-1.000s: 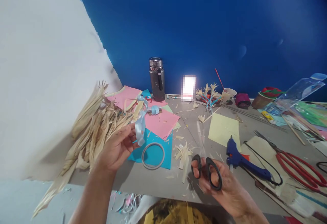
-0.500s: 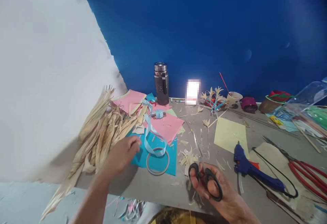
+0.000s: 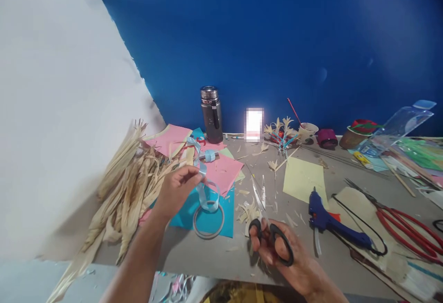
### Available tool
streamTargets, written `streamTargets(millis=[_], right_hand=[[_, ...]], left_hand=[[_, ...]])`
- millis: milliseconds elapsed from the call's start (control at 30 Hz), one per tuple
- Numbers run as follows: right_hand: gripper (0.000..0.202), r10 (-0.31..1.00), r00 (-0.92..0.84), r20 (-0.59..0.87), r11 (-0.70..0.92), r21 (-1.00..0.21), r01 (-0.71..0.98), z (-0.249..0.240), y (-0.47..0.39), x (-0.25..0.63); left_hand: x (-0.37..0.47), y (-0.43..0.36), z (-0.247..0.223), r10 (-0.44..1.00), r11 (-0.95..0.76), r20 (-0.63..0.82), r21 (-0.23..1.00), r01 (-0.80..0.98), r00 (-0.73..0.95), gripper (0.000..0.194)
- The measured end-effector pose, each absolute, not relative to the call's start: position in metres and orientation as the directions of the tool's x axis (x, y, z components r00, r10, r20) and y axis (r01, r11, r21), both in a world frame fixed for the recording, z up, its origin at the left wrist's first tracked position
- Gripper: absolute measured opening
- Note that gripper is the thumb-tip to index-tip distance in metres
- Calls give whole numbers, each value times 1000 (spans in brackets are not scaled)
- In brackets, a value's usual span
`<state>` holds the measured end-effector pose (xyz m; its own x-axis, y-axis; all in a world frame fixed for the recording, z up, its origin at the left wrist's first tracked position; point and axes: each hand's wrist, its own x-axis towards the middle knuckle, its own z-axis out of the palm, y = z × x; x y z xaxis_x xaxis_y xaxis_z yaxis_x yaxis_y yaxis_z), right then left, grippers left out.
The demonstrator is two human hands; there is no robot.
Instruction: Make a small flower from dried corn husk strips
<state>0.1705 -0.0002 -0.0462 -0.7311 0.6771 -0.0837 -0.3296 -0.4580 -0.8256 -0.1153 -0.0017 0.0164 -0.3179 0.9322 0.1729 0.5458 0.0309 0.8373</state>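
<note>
My left hand (image 3: 180,187) pinches the light blue ribbon (image 3: 210,205), which hangs in a loop over the blue paper (image 3: 226,220). A grey ring (image 3: 194,222) lies on that paper, just below the ribbon. In my right hand (image 3: 280,252) are black-handled scissors (image 3: 259,198), fingers through the handles and blades slightly apart, pointing away from me. Beside the scissors lie pale husk scraps (image 3: 248,213). Pink paper (image 3: 226,174) is beyond my left hand, and a bundle of dried corn husks (image 3: 128,201) lies left of it.
A dark flask (image 3: 212,121) stands at the back, near a bright blurred rectangle (image 3: 254,124). To the right are yellow paper (image 3: 302,178), a blue glue gun (image 3: 337,227), red-handled shears (image 3: 408,231), a paper cup (image 3: 308,132) and a clear bottle (image 3: 398,127).
My left hand has moved up and right and taken hold of the ribbon, lifting part of it. My right hand still holds the scissors. The view has shifted slightly right.
</note>
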Motion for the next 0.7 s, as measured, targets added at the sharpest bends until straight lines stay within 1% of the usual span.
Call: streamTargets(millis=[67,133,200,267,333,467,600,667,700], right_hand=[[66,683,-728,-54,-432,-834,-343,-41,2,166],[67,696,-716,-49,-413,-843,-344,-37,3,161],[67,720,-692,-56,-404,-844,-352,-36,4,156],[64,754,-653,-63,-389,-845,-367,-38,6,151],[60,795,-602,-69,-370,-842,-392,-41,8,148],[52,829,-552,-91,-401,-784,-473,-44,15,145],[45,855,-499,-142,-440,-708,-553,-42,19,144],[42,856,-483,-183,-460,-696,-551,-41,19,145],[41,852,-483,-201,-470,-699,-538,-41,19,145]], left_hand=[[-103,-13,14,943,-12,164,886,464,-288,27],[-90,-22,9,956,-3,133,897,441,-262,35],[-80,-28,3,983,10,69,902,432,-168,39],[-72,-33,1,999,16,5,898,440,-46,37],[-65,-39,1,999,22,-41,883,468,30,36],[-52,-48,4,991,54,-108,866,497,80,41],[-49,-50,4,958,94,-217,857,507,188,43],[-54,-44,3,962,86,-217,821,565,168,38],[-57,-40,3,972,72,-192,789,610,134,37]])
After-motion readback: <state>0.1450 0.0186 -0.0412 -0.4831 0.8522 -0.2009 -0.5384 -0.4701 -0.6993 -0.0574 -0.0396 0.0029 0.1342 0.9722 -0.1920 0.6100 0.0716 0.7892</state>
